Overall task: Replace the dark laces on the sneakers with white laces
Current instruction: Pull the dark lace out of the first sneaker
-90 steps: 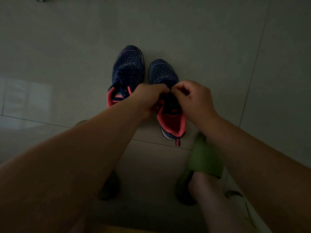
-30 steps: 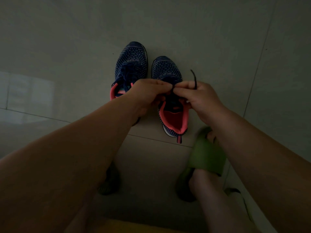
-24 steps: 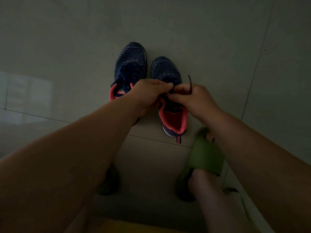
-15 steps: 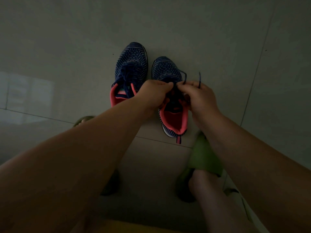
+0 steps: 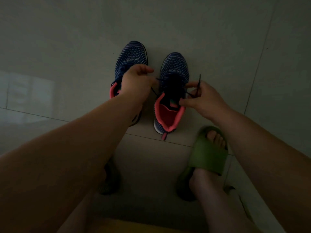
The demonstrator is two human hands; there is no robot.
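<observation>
Two sneakers side by side on floor, toes pointing away from wearer: left sneaker set slightly farther than right sneaker. Left hand over left sneaker's rear half; right hand just right of right sneaker's opening, w/ lace spanning between the hands across the right sneaker. Slippered foot nearer the wearer, behind & right of right sneaker.
</observation>
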